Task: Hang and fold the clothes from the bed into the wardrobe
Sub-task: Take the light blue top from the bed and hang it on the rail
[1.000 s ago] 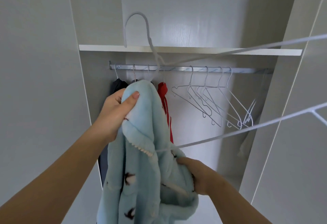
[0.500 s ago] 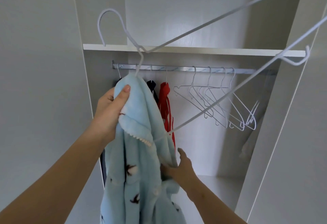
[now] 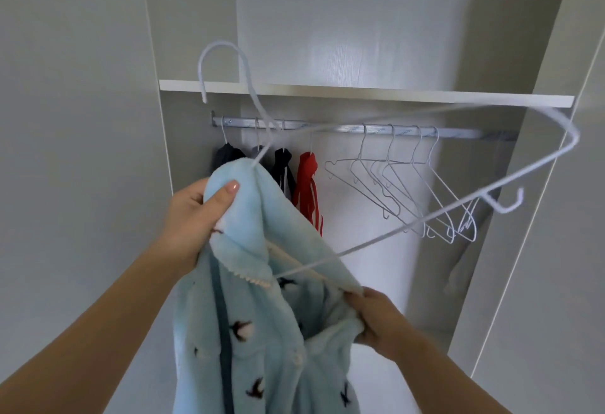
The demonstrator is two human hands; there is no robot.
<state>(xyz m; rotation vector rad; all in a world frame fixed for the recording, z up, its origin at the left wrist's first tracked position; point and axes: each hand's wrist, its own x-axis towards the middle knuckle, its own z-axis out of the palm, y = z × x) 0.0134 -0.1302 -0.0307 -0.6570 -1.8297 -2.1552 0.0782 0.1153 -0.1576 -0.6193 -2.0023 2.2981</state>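
Observation:
A fluffy light-blue garment with small bird prints hangs in front of me, half on a white wire hanger. My left hand grips the garment's top where the hanger's neck comes out; the hook rises above it. The hanger's right arm sticks out bare toward the right. My right hand pinches the garment's collar edge lower right. Behind stands the open wardrobe with its metal rail.
On the rail hang dark garments and a red one at the left, and several empty white hangers at the right. A white shelf runs above the rail. Wardrobe side panels flank the opening.
The hanger has tilted down, its right arm dropping lower. My right hand moved right and took hold of the collar edge. The left hand keeps its grip.

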